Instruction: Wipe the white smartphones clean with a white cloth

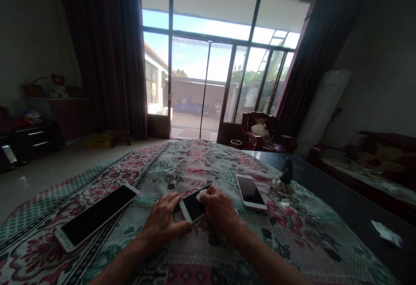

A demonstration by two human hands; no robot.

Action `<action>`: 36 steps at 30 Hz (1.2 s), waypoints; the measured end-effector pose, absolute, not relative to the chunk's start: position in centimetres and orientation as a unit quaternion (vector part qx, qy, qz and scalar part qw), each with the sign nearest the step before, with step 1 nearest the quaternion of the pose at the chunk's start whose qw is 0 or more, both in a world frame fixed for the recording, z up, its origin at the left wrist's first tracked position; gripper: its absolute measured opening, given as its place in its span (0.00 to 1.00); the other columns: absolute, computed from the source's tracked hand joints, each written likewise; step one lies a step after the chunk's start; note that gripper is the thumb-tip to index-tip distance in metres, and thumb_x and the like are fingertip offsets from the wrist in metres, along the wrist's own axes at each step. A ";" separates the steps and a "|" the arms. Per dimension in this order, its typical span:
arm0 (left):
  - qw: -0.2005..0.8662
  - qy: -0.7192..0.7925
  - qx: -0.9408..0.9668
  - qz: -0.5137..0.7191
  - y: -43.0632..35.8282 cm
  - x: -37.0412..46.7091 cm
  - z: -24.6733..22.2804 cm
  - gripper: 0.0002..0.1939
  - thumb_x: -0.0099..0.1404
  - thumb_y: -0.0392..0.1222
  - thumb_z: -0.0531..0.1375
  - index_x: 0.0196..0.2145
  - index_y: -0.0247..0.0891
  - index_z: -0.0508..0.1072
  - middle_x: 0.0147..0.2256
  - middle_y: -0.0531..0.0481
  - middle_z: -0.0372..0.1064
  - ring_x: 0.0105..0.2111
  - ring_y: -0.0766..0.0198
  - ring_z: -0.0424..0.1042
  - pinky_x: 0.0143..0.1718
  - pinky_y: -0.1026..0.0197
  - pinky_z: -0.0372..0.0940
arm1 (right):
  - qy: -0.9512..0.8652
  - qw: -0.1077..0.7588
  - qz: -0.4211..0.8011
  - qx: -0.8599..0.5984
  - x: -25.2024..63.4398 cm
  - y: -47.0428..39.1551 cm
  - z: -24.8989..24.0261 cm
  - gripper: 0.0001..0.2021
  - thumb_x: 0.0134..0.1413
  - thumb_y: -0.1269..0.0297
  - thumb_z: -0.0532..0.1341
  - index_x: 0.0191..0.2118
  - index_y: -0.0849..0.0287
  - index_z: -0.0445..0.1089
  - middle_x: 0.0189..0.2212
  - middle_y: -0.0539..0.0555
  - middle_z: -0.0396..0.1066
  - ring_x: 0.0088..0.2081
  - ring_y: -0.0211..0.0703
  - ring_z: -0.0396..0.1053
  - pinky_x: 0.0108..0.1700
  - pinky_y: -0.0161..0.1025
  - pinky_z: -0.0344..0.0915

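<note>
A white-edged smartphone [192, 206] with a dark screen lies at a slant on the patterned cloth, between my two hands. My left hand [164, 216] grips its left end, with the thumb along the near edge and the fingers at the far edge. Bunched in the closed fingers of my right hand [221, 212] is a white tissue [200, 195], pressed against the screen. My right hand hides the phone's right end. A larger white phone [97, 216] rests screen up to the left. Right of my hands lies another white phone [251, 192], also screen up.
A floral cloth [195, 163] covers the table. Toward the right stand a glass dish [282, 189] and a dark upright object [287, 171]. A crumpled white paper [386, 234] lies on the dark surface [344, 194]. Beyond are a wooden armchair [258, 131] and glass doors [201, 85].
</note>
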State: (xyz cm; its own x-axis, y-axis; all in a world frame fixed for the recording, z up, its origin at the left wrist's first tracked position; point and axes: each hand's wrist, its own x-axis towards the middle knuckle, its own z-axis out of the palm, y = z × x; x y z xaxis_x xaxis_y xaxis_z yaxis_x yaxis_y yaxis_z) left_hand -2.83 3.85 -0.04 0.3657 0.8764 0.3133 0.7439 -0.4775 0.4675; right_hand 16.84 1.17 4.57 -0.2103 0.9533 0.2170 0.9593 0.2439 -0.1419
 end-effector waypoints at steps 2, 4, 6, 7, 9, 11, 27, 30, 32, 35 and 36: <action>0.126 0.494 0.817 0.269 3.9 -2.8 0.0 0.34 0.49 0.49 0.64 0.53 0.35 0.69 0.56 0.39 0.65 0.58 0.47 0.60 0.59 0.48 0.54 | -0.752 0.125 -0.026 -0.647 18.2 2.0 4.8 0.12 0.57 0.71 0.52 0.38 0.54 0.73 0.39 0.55 0.66 0.43 0.43 0.64 0.40 0.34 0.56; 0.126 0.494 0.816 0.271 3.9 -2.8 0.1 0.33 0.49 0.49 0.64 0.53 0.36 0.69 0.56 0.40 0.65 0.58 0.47 0.60 0.59 0.48 0.54 | -0.730 0.124 -0.038 -0.671 19.4 2.6 4.8 0.13 0.58 0.71 0.52 0.39 0.55 0.73 0.41 0.56 0.66 0.44 0.44 0.63 0.42 0.35 0.56; 0.123 0.496 0.816 0.271 3.8 -2.8 0.1 0.33 0.49 0.49 0.64 0.53 0.36 0.69 0.56 0.40 0.65 0.58 0.47 0.60 0.59 0.48 0.55 | -0.712 0.125 -0.048 -0.689 20.1 2.9 4.6 0.13 0.58 0.71 0.51 0.40 0.56 0.73 0.42 0.57 0.66 0.45 0.45 0.63 0.43 0.36 0.56; 0.122 0.498 0.815 0.271 3.8 -2.7 0.2 0.33 0.49 0.49 0.64 0.53 0.35 0.69 0.56 0.39 0.65 0.58 0.47 0.61 0.59 0.48 0.55 | -0.705 0.125 -0.052 -0.696 20.3 3.0 4.5 0.14 0.58 0.72 0.50 0.40 0.57 0.73 0.42 0.58 0.67 0.45 0.45 0.63 0.43 0.36 0.56; 0.119 0.502 0.812 0.273 3.7 -2.7 0.2 0.34 0.49 0.49 0.64 0.53 0.34 0.69 0.56 0.38 0.65 0.58 0.46 0.61 0.59 0.49 0.55 | -0.699 0.126 -0.054 -0.702 20.3 2.9 4.3 0.15 0.58 0.73 0.50 0.42 0.58 0.72 0.43 0.59 0.67 0.45 0.46 0.62 0.44 0.37 0.56; 0.118 0.506 0.808 0.278 3.6 -2.7 0.2 0.33 0.49 0.49 0.64 0.52 0.33 0.70 0.56 0.37 0.65 0.58 0.46 0.61 0.59 0.48 0.55 | -0.707 0.135 -0.051 -0.692 19.7 2.5 4.2 0.16 0.57 0.74 0.50 0.45 0.59 0.71 0.44 0.59 0.67 0.47 0.47 0.62 0.46 0.38 0.56; 0.124 0.506 0.810 0.271 3.9 -2.7 0.2 0.32 0.49 0.49 0.65 0.51 0.32 0.71 0.55 0.37 0.66 0.57 0.45 0.62 0.59 0.47 0.56 | -0.762 0.172 -0.031 -0.624 18.4 3.4 3.5 0.16 0.58 0.70 0.52 0.44 0.49 0.73 0.43 0.52 0.69 0.45 0.45 0.61 0.48 0.39 0.54; 0.124 0.506 0.811 0.266 4.0 -2.8 0.0 0.33 0.49 0.49 0.65 0.51 0.30 0.70 0.56 0.36 0.65 0.58 0.45 0.61 0.59 0.48 0.55 | -0.736 0.172 -0.044 -0.653 19.7 4.1 3.5 0.16 0.57 0.71 0.51 0.43 0.51 0.74 0.43 0.53 0.69 0.44 0.45 0.62 0.48 0.39 0.54; 0.122 0.505 0.811 0.267 4.1 -2.8 -0.2 0.33 0.49 0.50 0.65 0.52 0.30 0.70 0.56 0.37 0.65 0.58 0.46 0.61 0.59 0.48 0.55 | -0.733 0.173 -0.049 -0.656 19.8 4.1 3.4 0.16 0.56 0.72 0.51 0.43 0.52 0.73 0.44 0.54 0.69 0.45 0.45 0.61 0.47 0.39 0.54; 0.125 0.508 0.810 0.266 4.2 -2.9 -0.3 0.34 0.49 0.50 0.65 0.52 0.30 0.70 0.56 0.36 0.64 0.58 0.45 0.60 0.59 0.48 0.55 | -0.746 0.170 -0.050 -0.642 19.0 3.6 3.3 0.16 0.56 0.72 0.51 0.44 0.52 0.73 0.43 0.54 0.69 0.45 0.46 0.61 0.47 0.40 0.53; 0.126 0.508 0.810 0.264 4.2 -2.9 -0.2 0.35 0.49 0.51 0.65 0.52 0.30 0.70 0.56 0.36 0.64 0.58 0.45 0.60 0.59 0.48 0.55 | -0.754 0.170 -0.047 -0.633 18.5 3.3 3.2 0.16 0.56 0.72 0.52 0.44 0.52 0.73 0.43 0.53 0.69 0.45 0.46 0.61 0.47 0.40 0.53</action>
State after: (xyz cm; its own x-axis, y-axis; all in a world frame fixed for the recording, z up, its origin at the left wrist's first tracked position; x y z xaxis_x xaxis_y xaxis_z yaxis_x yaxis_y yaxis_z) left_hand -2.87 4.23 -0.25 0.3444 0.8898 0.2996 0.7563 -0.4520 0.4731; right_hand 18.50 3.30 3.24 -0.1414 0.9382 0.3158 0.9700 0.1950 -0.1450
